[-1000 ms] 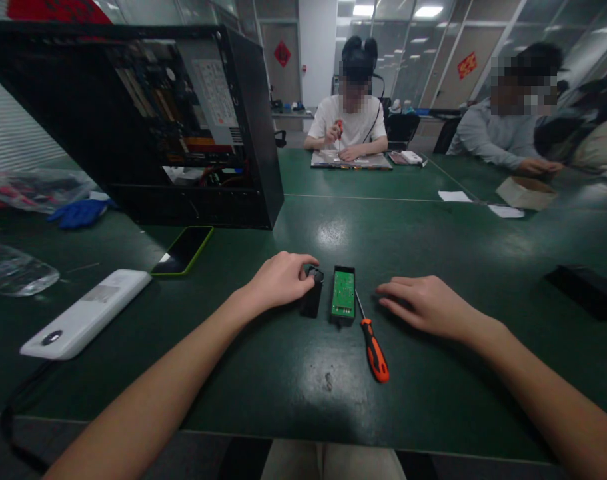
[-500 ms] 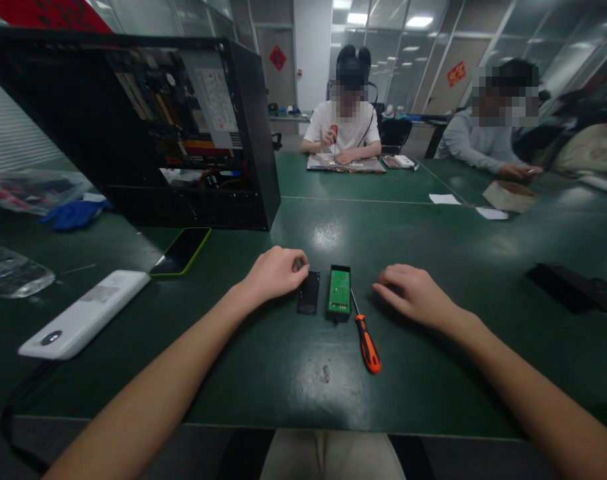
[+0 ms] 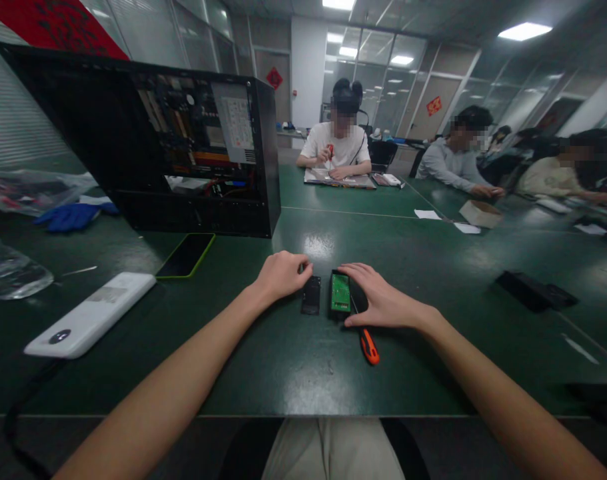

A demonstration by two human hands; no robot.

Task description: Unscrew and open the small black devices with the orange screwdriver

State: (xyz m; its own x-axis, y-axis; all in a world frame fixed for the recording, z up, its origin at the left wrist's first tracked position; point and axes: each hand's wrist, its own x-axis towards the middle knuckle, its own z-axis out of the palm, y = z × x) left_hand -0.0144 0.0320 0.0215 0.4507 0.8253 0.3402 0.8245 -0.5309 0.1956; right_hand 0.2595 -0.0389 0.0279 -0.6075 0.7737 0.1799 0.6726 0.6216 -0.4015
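Observation:
A small black case with a green circuit board lies on the green table. My right hand reaches around its right side, thumb at the near end and fingers at the far end, spread apart. Left of the case is a flat black cover. My left hand rests beside the cover's upper left, fingers curled; whether they pinch anything is too small to tell. An orange and black screwdriver lies under my right hand, its shaft partly hidden.
An open black computer case stands at the back left. Near it are a green-edged phone, a white power bank and blue gloves. A black object lies right. Across the table a person works.
My right hand has moved left to the case with the circuit board, and its fingers have spread around it. The view has tilted up slightly and turned right. My left hand stays by the cover.

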